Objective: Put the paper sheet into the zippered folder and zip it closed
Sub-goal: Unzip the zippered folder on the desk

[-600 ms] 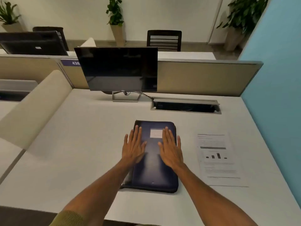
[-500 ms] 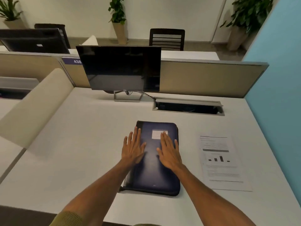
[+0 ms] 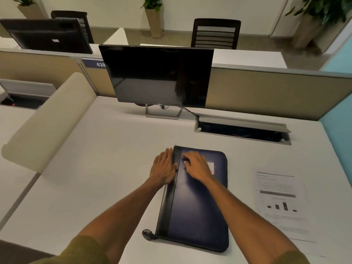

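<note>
Fingers (image 3: 167, 155) of both hands flat, gripping nothing, on closed zippered folder (image 3: 198, 210); paper sheet (image 3: 282, 204) outside, beside it.

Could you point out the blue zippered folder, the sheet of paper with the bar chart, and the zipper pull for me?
zippered folder (image 3: 198, 212), head view, bare middle of its blue cover.
paper sheet (image 3: 280, 202), head view, on the printed bar chart.
zipper pull (image 3: 147, 234), head view, dark tab at the folder's near left corner.
</note>
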`<action>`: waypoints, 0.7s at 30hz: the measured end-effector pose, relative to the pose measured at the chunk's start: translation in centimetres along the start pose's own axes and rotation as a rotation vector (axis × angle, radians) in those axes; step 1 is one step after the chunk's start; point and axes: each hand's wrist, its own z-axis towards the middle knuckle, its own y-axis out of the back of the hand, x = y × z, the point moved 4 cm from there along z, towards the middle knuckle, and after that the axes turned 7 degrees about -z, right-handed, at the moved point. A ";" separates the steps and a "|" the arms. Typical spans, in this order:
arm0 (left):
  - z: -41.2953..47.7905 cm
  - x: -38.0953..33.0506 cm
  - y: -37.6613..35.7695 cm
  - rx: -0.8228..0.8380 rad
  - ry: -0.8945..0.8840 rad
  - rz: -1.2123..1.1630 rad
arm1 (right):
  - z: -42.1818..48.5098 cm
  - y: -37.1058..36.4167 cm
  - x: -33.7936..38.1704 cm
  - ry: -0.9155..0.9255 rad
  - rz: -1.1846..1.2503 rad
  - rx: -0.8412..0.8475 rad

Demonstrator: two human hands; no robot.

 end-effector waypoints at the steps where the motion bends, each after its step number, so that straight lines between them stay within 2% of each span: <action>1: 0.5 0.3 0.2 0.004 0.000 -0.023 | 1.0 0.3 0.2 0.008 0.004 -0.006; 10: 4.6 1.2 0.0 -0.065 -0.037 -0.133 | 8.4 1.1 0.3 0.037 -0.015 0.034; 14: 5.8 1.3 -0.3 -0.099 -0.003 -0.167 | 10.8 1.2 0.2 0.067 -0.020 0.034; 21: 7.5 1.8 -0.6 -0.175 0.112 -0.372 | 13.6 0.5 0.0 0.172 -0.100 0.224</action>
